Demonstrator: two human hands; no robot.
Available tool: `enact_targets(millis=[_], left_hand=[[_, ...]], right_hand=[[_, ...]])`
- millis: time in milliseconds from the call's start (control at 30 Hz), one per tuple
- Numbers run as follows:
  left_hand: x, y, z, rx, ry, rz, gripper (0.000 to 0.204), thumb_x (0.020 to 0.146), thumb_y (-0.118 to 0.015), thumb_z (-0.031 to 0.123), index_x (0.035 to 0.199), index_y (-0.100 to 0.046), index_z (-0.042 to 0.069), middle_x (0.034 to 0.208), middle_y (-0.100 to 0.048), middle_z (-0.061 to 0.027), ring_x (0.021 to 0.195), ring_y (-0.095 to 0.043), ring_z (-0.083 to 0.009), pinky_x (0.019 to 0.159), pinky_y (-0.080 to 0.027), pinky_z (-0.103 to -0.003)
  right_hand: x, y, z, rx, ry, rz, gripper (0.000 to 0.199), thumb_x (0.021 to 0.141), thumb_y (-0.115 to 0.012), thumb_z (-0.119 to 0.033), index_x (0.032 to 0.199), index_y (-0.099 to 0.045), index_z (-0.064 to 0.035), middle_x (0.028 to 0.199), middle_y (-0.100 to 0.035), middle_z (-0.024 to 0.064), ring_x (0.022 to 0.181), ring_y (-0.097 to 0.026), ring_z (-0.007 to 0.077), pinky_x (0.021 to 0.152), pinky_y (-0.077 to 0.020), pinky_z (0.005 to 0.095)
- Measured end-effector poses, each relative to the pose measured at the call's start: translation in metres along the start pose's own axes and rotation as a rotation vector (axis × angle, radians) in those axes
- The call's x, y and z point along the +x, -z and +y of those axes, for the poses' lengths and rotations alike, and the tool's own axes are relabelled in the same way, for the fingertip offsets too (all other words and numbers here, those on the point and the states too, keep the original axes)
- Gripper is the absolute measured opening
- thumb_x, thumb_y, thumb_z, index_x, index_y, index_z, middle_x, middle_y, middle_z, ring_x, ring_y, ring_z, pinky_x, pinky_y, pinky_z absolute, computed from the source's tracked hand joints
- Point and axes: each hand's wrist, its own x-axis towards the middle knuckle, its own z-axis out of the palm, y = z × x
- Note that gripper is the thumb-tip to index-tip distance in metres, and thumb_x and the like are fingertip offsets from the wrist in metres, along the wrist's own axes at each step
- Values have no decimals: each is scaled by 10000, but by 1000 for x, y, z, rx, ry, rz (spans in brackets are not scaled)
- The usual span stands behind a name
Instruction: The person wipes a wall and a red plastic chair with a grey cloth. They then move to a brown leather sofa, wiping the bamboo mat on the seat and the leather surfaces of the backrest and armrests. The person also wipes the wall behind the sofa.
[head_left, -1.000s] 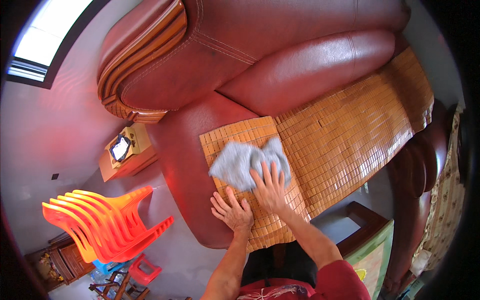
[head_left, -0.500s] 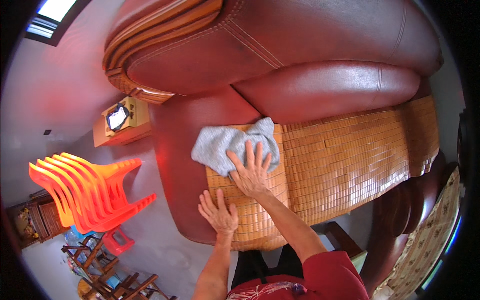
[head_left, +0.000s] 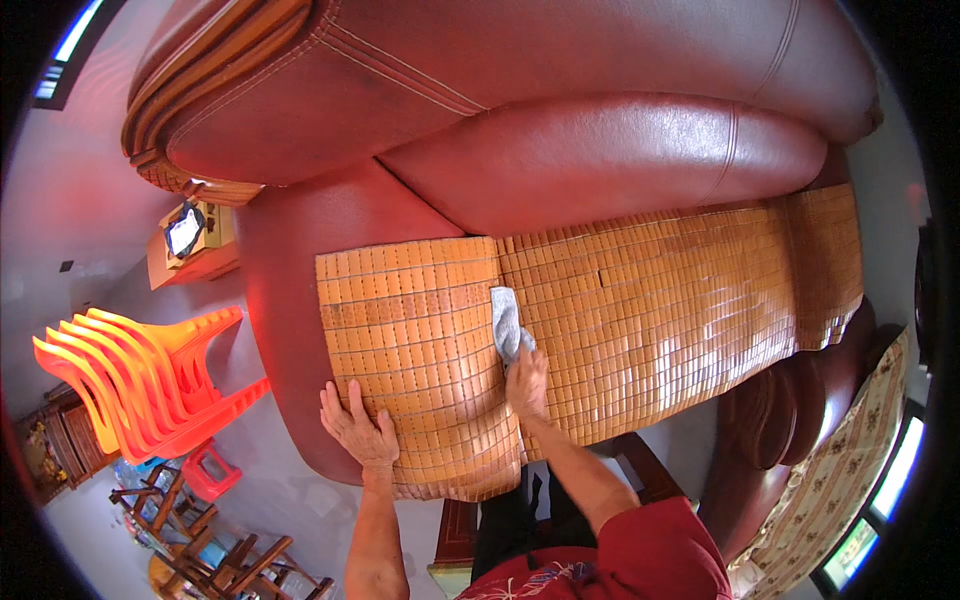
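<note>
A grey cloth (head_left: 505,322) hangs bunched from the fingers of my right hand (head_left: 527,385), over the seam between the two sections of a tan tile mat (head_left: 405,330). That hand is closed on the cloth's near end. My left hand (head_left: 362,430) lies flat with its fingers spread at the mat's near left edge, partly on the red leather seat (head_left: 285,330). Under the mat is a dark red leather sofa (head_left: 600,165) with a backrest at the far side.
A stack of orange plastic chairs (head_left: 150,385) stands on the floor to the left, near a small red stool (head_left: 210,470). Wooden chairs (head_left: 225,560) are at the lower left. A cardboard box (head_left: 200,250) sits beside the sofa. A patterned curtain (head_left: 830,470) hangs at the right.
My right hand has gone from pressing flat on the spread cloth to gripping it, drawing it right and nearer. More of the mat's left section shows. The whole view has shifted.
</note>
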Motion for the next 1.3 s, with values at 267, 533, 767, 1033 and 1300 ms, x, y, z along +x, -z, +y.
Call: enact_targets(millis=[267, 533, 767, 1033, 1300], left_hand=[[-1, -1, -1, -30, -10, -6, 579, 900, -387, 390, 1355, -388, 31, 1435, -281, -245, 1318, -253, -416, 1068, -191, -517], [1, -4, 0, -28, -7, -16, 584, 912, -373, 402, 1356, -373, 24, 1436, -273, -254, 1305, -268, -419, 1069, -189, -510], [2, -5, 0, -59, 1, 18, 594, 872, -405, 384, 1360, -396, 43, 1432, -295, -241, 1312, -262, -426, 1067, -194, -525], [-3, -6, -1, -44, -18, 46, 569, 889, -413, 365, 1356, -409, 40, 1434, -303, -240, 1317, -276, -403, 1069, -216, -503], [0, -5, 2, -12, -47, 37, 574, 920, -371, 362, 1384, -355, 25, 1444, -281, -242, 1318, -284, -394, 1082, -202, -472]], right_hand=[[139, 113, 81, -286, -307, 368, 464, 907, -537, -241, 1354, -416, -265, 1380, -379, 161, 1253, -338, 353, 902, -364, 599], [169, 45, 24, -567, -40, 116, 436, 913, -512, -248, 1338, -421, -285, 1479, -275, 123, 1400, -120, 345, 1023, -184, 617], [30, 13, 67, -461, 607, -215, 286, 851, -551, -149, 1124, -618, -200, 1368, -421, 68, 1366, -253, 280, 1033, -233, 566], [-112, 79, 135, -512, 842, -468, 302, 809, -573, -239, 1107, -622, -234, 1281, -476, 45, 1348, -288, 282, 980, -286, 555], [50, 91, 128, -717, 59, -41, 682, 911, -442, -491, 1482, -125, -294, 1509, -189, 187, 1413, -97, 328, 1079, -87, 591]])
